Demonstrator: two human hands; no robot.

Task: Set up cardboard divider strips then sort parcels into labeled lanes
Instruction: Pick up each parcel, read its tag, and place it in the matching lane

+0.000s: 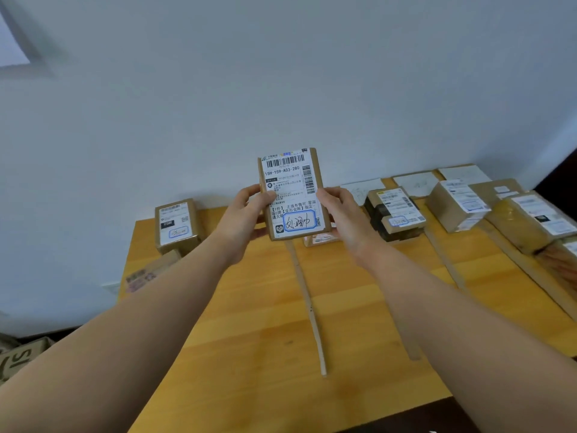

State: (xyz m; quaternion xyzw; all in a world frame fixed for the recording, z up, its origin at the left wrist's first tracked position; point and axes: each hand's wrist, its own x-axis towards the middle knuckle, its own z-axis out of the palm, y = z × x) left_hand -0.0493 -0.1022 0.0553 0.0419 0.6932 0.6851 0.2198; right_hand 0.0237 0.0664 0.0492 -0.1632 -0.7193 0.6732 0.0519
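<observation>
My left hand [246,220] and right hand [340,214] grip the parcel [293,195] by its sides, label facing me, above the strip [307,304], likely so I can read its lane.

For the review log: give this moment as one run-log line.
step: parcel held up, label toward camera; left hand: grips parcel; right hand: grips parcel; divider strips: on table

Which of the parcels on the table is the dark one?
The black parcel at the far edge, just right of the right hand, with white labels on top. The rest are brown cardboard.
</observation>
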